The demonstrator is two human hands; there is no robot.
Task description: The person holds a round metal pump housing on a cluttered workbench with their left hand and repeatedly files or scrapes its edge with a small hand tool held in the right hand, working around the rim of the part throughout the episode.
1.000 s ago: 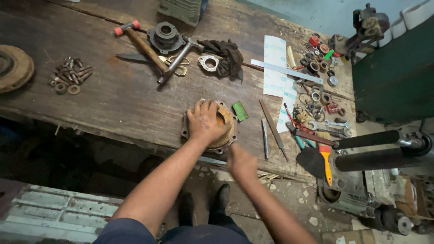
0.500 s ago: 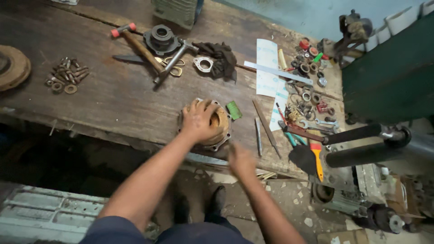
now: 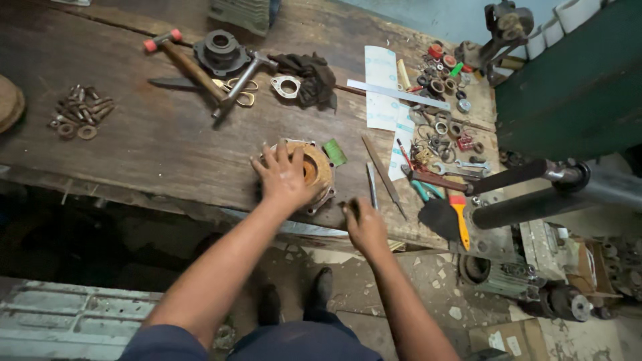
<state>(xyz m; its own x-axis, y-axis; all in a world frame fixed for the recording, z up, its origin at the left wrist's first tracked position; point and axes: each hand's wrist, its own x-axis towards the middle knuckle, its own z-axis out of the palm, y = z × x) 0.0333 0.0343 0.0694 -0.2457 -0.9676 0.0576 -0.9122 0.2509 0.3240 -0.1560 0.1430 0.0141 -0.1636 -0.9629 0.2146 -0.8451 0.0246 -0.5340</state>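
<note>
Bolts and washers (image 3: 75, 115) lie heaped at the far left of the table (image 3: 154, 147); a hammer (image 3: 184, 63) and a dark hub (image 3: 221, 50) sit behind. Left hand (image 3: 286, 175), fingers spread, presses flat on the round rusty flange (image 3: 319, 172) near the table's front edge. Right hand (image 3: 364, 224) is curled at that edge just beside it; what it pinches cannot be told. A file (image 3: 383, 175) and brush (image 3: 459, 215) lie to the right. Steady downward pressure should keep the flange from turning or sliding
</note>
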